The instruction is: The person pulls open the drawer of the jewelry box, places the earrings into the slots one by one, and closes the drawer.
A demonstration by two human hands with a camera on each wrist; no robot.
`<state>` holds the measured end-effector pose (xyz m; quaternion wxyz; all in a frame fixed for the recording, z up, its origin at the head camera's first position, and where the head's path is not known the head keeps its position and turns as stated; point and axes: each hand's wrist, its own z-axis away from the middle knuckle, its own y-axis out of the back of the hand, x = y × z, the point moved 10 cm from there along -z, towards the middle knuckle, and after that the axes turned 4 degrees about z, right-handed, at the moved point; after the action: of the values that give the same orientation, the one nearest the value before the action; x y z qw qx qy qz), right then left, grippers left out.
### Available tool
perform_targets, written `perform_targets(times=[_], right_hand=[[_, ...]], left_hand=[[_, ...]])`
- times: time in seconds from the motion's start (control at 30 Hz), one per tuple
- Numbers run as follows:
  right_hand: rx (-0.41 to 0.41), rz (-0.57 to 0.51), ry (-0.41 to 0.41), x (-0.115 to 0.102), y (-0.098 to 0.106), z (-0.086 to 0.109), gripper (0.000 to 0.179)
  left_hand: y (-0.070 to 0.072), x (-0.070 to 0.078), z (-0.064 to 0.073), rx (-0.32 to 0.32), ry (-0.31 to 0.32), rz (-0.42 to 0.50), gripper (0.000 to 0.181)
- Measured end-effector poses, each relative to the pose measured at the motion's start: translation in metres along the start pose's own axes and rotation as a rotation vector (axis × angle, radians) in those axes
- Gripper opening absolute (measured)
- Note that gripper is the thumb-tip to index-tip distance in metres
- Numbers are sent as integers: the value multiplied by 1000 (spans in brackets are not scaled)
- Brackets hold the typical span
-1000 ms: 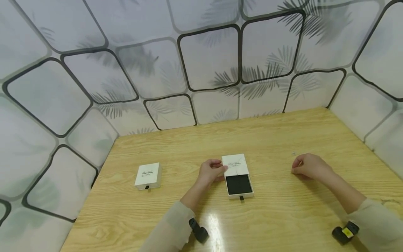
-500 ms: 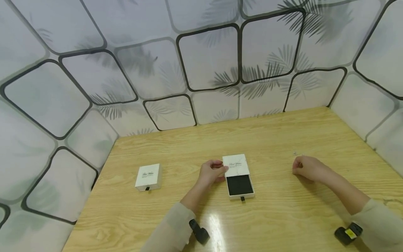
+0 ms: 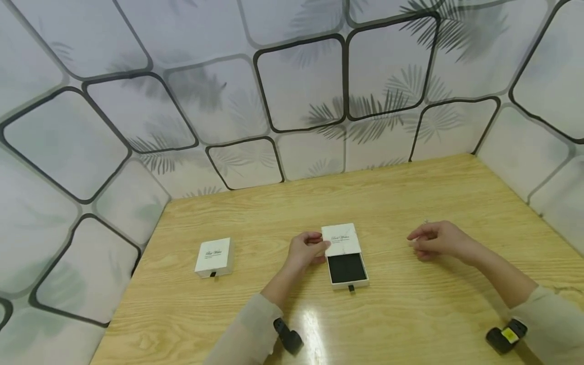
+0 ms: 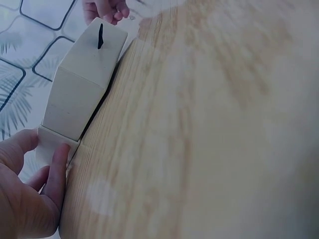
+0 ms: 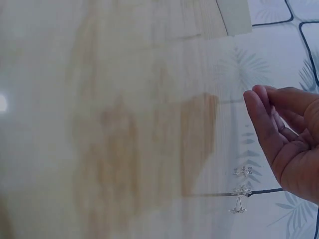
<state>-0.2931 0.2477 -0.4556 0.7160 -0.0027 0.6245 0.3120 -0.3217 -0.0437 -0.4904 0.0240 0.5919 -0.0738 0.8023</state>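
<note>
A white drawer-style gift box (image 3: 338, 239) with "Best Wishes" lettering lies on the table, its drawer (image 3: 347, 268) pulled out toward me and showing a black lining. My left hand (image 3: 304, 249) holds the box's sleeve from the left, thumb on top, fingers along the side. To the right, my right hand (image 3: 440, 241) hovers near the tabletop, thumb and fingertips brought together in the right wrist view; whether something tiny sits between them is too small to tell. Small clear, sparkling pieces (image 5: 242, 172) with thin metal parts, looking like earrings, lie below that hand in the right wrist view.
A second white gift box (image 3: 213, 257), shut, with a black ribbon tab, stands at the left of the wooden table (image 3: 388, 314). Patterned wall panels (image 3: 301, 86) rise along the table's back and sides.
My right hand has shifted a little to the left, away from the small clear pieces, and its fingers now point left. The left hand and both boxes have stayed in place.
</note>
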Motion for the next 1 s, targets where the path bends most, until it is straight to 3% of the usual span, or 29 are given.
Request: perform_targets(times=[0.27,0.47,0.73,1.0], right_hand=[[21,101,77,-10,-6,-3,36],[13,88,117,-17,-15,-6,34],[71,127,195,-30,-20,-5,30],[73,239,381,-51,-30,1,20]], left_hand=[[0,0,1,4,12,-2,40],[0,1,1,4,11,-6,40],[-2,6,5,-17,12,9,42],[-6,20,17,-37,18,1,41]])
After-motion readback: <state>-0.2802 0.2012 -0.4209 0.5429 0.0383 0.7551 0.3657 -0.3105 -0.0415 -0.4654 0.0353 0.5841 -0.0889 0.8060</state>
